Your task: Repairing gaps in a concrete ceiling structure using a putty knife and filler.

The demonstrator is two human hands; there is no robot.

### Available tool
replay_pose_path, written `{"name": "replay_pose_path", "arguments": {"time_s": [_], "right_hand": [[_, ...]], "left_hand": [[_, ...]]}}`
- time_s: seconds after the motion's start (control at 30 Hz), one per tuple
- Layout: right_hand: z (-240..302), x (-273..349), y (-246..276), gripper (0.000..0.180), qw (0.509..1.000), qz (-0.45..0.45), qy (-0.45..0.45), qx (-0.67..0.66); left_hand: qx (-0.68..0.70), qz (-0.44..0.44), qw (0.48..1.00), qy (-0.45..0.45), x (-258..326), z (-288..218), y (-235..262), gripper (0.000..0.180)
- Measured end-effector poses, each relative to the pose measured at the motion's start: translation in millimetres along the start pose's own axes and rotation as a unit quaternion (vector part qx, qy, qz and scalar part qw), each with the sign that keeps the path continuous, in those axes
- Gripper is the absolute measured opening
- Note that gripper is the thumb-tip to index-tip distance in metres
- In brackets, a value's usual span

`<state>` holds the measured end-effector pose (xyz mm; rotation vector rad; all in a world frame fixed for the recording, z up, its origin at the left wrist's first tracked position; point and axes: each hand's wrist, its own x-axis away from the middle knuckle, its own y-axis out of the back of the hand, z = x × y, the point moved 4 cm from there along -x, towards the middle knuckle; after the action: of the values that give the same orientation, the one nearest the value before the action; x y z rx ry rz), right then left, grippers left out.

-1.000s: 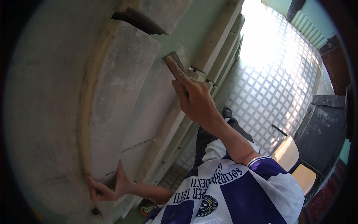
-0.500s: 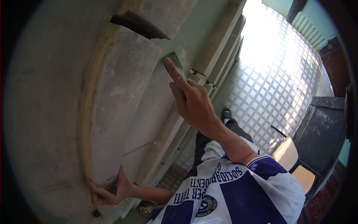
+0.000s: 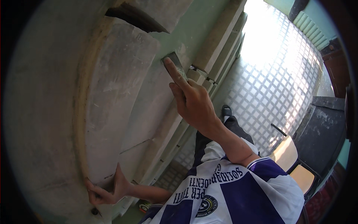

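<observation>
Pressing an extended index finger along a dark, flat, rectangular block [image 3: 176,59] near the upper middle of the frame, the right hand [image 3: 195,106] grips it against the pale green flat surface [image 3: 190,39], probably so the finger can steer the pressure. Well apart, at lower left, the left hand [image 3: 106,192] spreads thumb and fingers about the lower end of the long pale-grey panel [image 3: 115,74], perhaps for bracing; whether it clamps there, I cannot tell.
</observation>
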<state>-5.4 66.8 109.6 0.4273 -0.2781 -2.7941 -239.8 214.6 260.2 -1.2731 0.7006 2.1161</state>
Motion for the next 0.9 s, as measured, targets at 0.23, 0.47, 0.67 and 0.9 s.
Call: {"name": "replay_pose_path", "arguments": {"time_s": [0.23,0.47,0.67,0.9], "right_hand": [[-4.2,13.5,-7.7,0.063,0.999,0.039,-0.033,0.005],[-2.4,12.2,-17.1,0.064,0.998,0.012,-0.041,-0.052],[1.1,10.2,-19.4,0.064,0.998,0.002,-0.037,-0.045],[0.2,8.6,-15.6,0.063,0.999,-0.007,-0.002,-0.047]], "left_hand": [[-0.005,0.016,1.000,0.007,-2.7,-1.9,1.0,0.077],[-0.013,0.022,1.000,0.006,5.1,1.5,-0.6,0.085],[-0.011,0.012,1.000,0.006,-0.6,-4.0,-0.6,0.080],[0.011,0.031,0.999,0.024,-2.2,-2.9,2.7,0.078]]}}
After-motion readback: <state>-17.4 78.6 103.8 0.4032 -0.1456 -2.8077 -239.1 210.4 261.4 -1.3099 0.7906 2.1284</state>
